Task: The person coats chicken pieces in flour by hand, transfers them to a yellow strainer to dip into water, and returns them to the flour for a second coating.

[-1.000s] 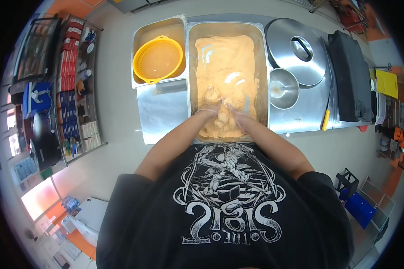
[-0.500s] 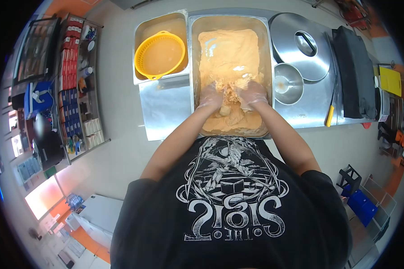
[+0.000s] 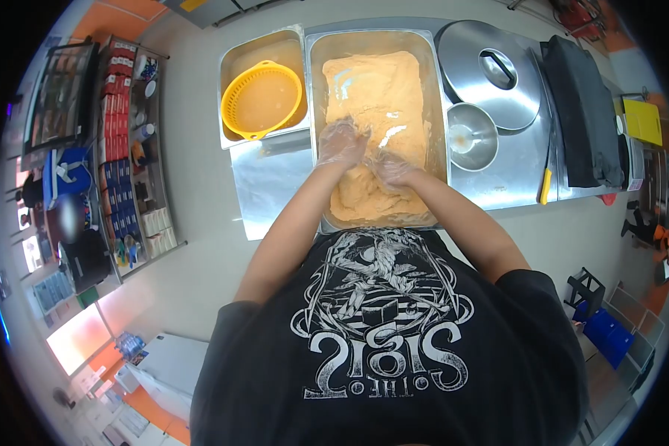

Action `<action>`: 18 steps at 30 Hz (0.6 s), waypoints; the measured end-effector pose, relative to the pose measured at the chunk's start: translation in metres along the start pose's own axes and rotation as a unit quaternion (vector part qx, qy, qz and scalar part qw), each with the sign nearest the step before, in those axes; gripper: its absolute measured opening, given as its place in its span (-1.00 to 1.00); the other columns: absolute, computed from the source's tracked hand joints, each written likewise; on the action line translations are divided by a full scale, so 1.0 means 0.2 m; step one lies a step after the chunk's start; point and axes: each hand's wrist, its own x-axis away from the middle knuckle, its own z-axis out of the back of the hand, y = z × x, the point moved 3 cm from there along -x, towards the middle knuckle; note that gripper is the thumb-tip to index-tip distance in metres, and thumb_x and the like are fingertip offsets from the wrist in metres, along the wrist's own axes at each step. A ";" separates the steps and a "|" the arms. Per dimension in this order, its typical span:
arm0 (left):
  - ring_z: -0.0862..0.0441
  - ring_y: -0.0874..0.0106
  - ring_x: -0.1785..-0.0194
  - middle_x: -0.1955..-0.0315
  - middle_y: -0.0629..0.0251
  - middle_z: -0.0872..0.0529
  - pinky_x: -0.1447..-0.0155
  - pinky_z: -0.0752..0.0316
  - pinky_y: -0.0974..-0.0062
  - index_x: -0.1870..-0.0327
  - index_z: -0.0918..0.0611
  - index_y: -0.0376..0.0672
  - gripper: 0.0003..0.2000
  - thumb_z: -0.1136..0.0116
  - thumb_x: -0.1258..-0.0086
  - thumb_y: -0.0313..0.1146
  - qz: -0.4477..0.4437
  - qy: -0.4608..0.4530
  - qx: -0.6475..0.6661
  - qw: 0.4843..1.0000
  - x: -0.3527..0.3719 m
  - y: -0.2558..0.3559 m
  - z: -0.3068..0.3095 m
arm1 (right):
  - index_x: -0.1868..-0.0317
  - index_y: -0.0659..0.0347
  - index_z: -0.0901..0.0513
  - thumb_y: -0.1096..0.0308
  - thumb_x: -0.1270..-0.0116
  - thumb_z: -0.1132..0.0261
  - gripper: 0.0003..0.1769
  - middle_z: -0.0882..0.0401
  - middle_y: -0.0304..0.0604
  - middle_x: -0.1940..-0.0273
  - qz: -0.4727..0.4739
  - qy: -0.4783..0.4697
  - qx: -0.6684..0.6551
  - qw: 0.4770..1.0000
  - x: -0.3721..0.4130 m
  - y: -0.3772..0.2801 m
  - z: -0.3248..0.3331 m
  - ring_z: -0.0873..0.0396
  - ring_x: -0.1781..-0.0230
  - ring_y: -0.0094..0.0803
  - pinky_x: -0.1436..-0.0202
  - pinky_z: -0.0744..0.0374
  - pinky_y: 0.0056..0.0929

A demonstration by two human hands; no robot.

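A deep metal pan [image 3: 443, 82] holds pale orange, flour-like powder [image 3: 379, 82]. Both my hands wear clear plastic gloves and are down in this pan. My left hand [image 3: 340, 144] is at the pan's left side, its fingers curled inward at the powder, with orange crumbs at the fingertips. Slightly nearer to me and to the right, my right hand [image 3: 392, 169] has its fingers bent together against the powder. What either hand grips is covered by powder and glove. Between my hands and my body the powder lies in uneven mounds [image 3: 372, 197].
Left of the pan, a yellow strainer basket [image 3: 299, 100] sits in a smaller metal pan [image 3: 225, 63]. To the right are a steel bowl [image 3: 490, 141], a large round lid [image 3: 461, 67], a yellow-handled tool [image 3: 546, 186] and a dark folded cover [image 3: 580, 111].
My hands have come out of the crumbly hollow between them. The left moved slightly left and away from me, the right moved inward. Powder now covers the hollow.
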 end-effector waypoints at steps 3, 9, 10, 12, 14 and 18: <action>-0.66 0.11 -0.13 0.05 -0.02 -0.74 -0.27 -0.46 0.23 0.01 -0.66 -0.29 -0.51 -0.07 -0.42 0.04 -0.074 0.154 -0.091 0.981 -0.12 -0.05 -0.16 | -0.31 0.25 -0.46 0.05 -0.58 0.12 -0.46 -0.57 0.23 -0.17 0.014 -0.049 -0.048 0.998 0.13 -0.09 0.13 -0.51 -0.23 0.08 -0.37 -0.40 -0.11; -0.69 0.18 -0.11 0.15 -0.04 -0.77 -0.26 -0.48 0.22 0.00 -0.68 -0.26 -0.62 -0.03 -0.41 -0.14 -0.112 -0.021 -0.172 0.978 -0.17 -0.15 -0.43 | -0.33 0.24 -0.48 -0.07 -0.55 0.11 -0.37 -0.60 0.14 -0.20 -0.150 -0.143 0.204 0.957 0.27 0.05 0.14 -0.60 -0.15 0.04 -0.21 -0.56 -0.09; -0.68 0.18 -0.12 0.15 -0.05 -0.77 -0.25 -0.49 0.20 -0.04 -0.68 -0.24 -0.61 -0.03 -0.44 -0.11 -0.114 -0.121 -0.196 0.966 -0.13 -0.12 -0.40 | -0.35 0.22 -0.47 -0.04 -0.56 0.08 -0.40 -0.60 0.14 -0.19 -0.082 -0.212 0.241 0.943 0.27 0.11 0.02 -0.64 -0.11 0.03 -0.17 -0.59 -0.10; -0.67 0.17 -0.14 0.16 -0.06 -0.77 -0.24 -0.50 0.17 -0.08 -0.68 -0.21 -0.59 -0.03 -0.47 -0.08 -0.115 -0.219 -0.219 0.944 -0.04 -0.05 -0.34 | -0.37 0.19 -0.46 0.01 -0.55 0.04 -0.43 -0.59 0.14 -0.21 -0.115 -0.122 0.129 0.977 0.34 0.13 -0.10 -0.62 -0.15 -0.04 -0.19 -0.59 -0.15; -0.64 0.14 -0.19 -0.18 -0.01 -0.64 -0.21 -0.56 0.19 -0.17 -0.65 -0.14 -0.53 0.08 -0.58 0.04 0.028 -0.266 -0.024 0.963 0.05 -0.04 -0.31 | -0.39 0.16 -0.45 0.06 -0.55 0.01 -0.46 -0.57 0.15 -0.23 -0.142 -0.031 0.015 0.989 0.39 0.04 -0.09 -0.61 -0.19 -0.10 -0.22 -0.58 -0.20; -0.74 0.21 0.01 0.15 0.16 -0.79 -0.08 -0.62 0.19 -0.24 -0.62 -0.14 -0.41 0.01 -0.50 0.20 0.248 -0.120 0.239 0.931 0.09 -0.17 -0.50 | -0.44 0.22 -0.39 0.10 -0.53 -0.08 -0.42 -0.51 0.11 -0.30 -0.218 0.013 -0.509 0.833 0.41 0.04 -0.25 -0.46 -0.35 -0.26 -0.38 -0.45 -0.31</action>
